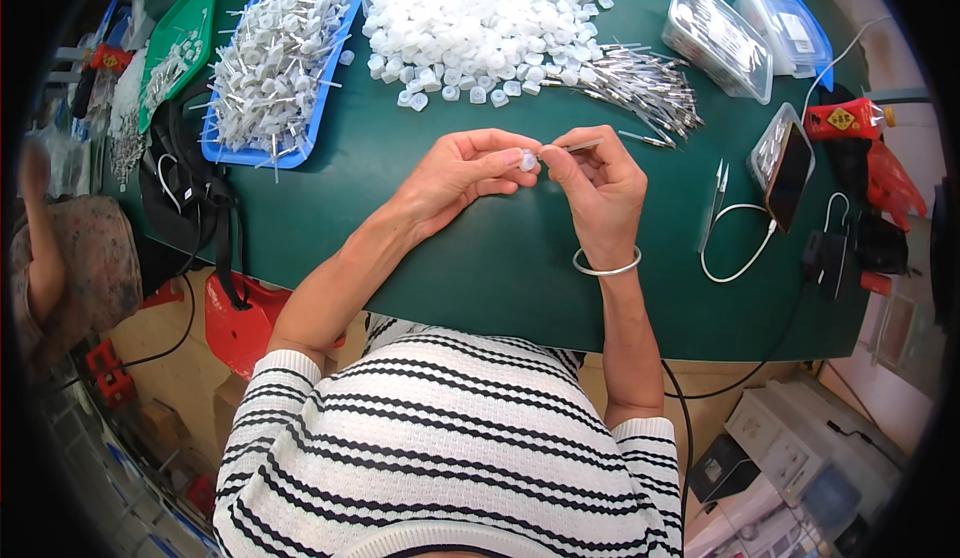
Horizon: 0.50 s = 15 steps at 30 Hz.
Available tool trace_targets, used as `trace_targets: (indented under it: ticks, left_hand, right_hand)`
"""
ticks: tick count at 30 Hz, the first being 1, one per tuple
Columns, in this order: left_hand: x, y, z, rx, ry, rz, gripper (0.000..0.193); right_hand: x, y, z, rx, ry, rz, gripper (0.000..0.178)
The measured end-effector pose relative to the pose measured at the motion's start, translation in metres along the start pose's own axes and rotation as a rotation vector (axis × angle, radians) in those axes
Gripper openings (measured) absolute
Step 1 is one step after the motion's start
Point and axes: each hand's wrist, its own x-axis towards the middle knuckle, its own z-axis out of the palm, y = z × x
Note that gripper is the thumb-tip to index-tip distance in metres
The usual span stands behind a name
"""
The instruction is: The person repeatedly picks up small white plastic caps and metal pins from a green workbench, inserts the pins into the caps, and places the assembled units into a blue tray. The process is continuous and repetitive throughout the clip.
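My left hand (462,176) pinches a small translucent white plastic cap (528,161) between thumb and fingers. Right beside it, my right hand (598,183) is closed on a thin metal rod (583,145), its thumb and fingertip nearly meeting the cap. Whether the rod touches the cap cannot be made out. Beyond both hands lies a big heap of similar white caps (480,33). A bundle of thin metal rods (640,88) spreads out at the heap's right side.
A blue tray (290,161) at left holds caps fitted with rods; a green tray (205,23) stands farther left. At right are a clear plastic box (718,38), tweezers (718,193), a phone (790,178) with a white cable and a red bottle (845,118). Another person sits at far left.
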Motion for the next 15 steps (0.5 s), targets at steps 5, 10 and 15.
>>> trace_targets:
  ticks: [5,10,15]
  left_hand:
    - [-0.0007,-0.0010,-0.0017,-0.011,-0.010,0.002,0.029]
    - [0.0002,-0.0025,-0.0026,-0.013,-0.009,0.005,0.029]
    - [0.0006,-0.0027,-0.0024,-0.009,-0.006,0.006,0.028]
  right_hand:
    - [0.0022,0.0005,-0.0027,-0.060,-0.024,-0.010,0.010]
    - [0.0012,0.0006,-0.0016,-0.063,-0.008,-0.004,0.010]
    - [0.0010,0.0003,-0.0011,-0.056,-0.005,0.005,0.011]
